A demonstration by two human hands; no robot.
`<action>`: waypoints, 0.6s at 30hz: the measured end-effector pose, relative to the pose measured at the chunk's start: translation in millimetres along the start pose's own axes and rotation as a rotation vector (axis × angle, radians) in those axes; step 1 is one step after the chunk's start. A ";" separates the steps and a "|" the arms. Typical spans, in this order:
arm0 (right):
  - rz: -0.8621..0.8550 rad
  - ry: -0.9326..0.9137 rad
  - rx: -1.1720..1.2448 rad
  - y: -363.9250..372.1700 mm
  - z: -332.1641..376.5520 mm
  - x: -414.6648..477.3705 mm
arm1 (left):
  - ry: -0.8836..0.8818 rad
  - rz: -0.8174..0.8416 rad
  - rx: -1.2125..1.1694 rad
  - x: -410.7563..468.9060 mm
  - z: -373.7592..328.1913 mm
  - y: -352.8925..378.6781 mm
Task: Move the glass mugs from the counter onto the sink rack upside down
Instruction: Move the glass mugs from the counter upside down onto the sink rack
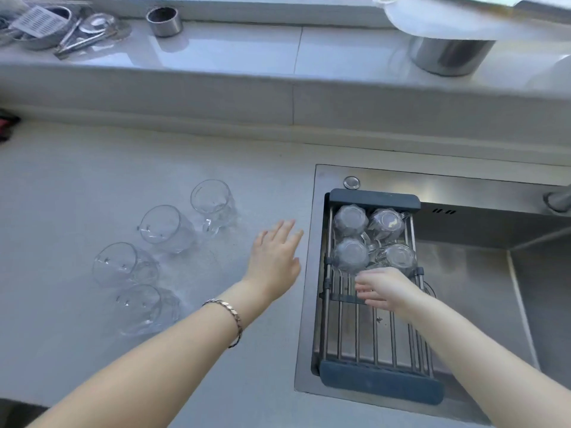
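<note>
Several clear glass mugs stand upright on the grey counter (pixel 92 186), among them one at the back (pixel 213 203) and one nearest me (pixel 145 307). Several more mugs sit upside down at the far end of the sink rack (pixel 375 381), for instance the one at its left (pixel 350 253). My left hand (pixel 275 261) hovers open, palm down, over the counter between the mugs and the sink. My right hand (pixel 383 287) is over the rack just in front of the upturned mugs, fingers spread. A curved glass edge shows beside its wrist.
The steel sink (pixel 482 273) lies to the right of the rack, with a tap base (pixel 556 200) at its back. On the raised ledge behind stand a steel pot (pixel 448 57), a small steel cup (pixel 163 21) and utensils (pixel 77 35).
</note>
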State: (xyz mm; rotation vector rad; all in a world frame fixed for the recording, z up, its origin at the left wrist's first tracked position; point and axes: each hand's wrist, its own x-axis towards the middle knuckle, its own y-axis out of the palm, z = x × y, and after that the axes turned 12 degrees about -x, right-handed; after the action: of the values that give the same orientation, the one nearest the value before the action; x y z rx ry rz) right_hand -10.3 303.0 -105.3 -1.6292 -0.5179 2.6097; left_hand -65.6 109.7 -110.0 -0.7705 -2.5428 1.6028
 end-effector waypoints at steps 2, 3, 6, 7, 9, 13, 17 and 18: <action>0.012 -0.156 -0.202 13.0 21.8 -9.8 | -0.093 -0.128 -0.012 -12.6 28.7 -27.7; 0.009 -0.232 -0.279 22.1 34.0 -12.1 | -0.148 -0.193 -0.020 -18.2 43.4 -41.4; -0.023 -0.418 -0.431 60.7 72.1 -10.1 | -0.332 -0.335 -0.044 -31.4 85.3 -78.8; -0.033 -0.469 -0.451 76.5 84.2 -7.1 | -0.394 -0.331 -0.064 -34.3 97.9 -88.0; -0.057 -0.561 -0.470 108.7 107.8 2.9 | -0.495 -0.254 -0.108 -36.9 120.4 -99.4; -0.169 -0.677 -0.479 157.3 153.1 33.2 | -0.548 -0.091 -0.053 -32.2 149.8 -107.8; -0.139 -0.725 -0.337 176.7 178.5 55.0 | -0.495 -0.046 -0.030 -25.1 163.5 -111.1; -0.132 -0.736 -0.305 179.6 179.5 56.8 | -0.479 -0.051 -0.026 -24.6 166.6 -110.7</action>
State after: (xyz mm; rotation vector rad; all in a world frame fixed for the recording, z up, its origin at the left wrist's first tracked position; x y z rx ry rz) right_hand -165.7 96.5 -134.9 -0.5651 -1.0362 3.0692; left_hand -135.0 -78.2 -87.4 -0.3455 -2.8652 1.9351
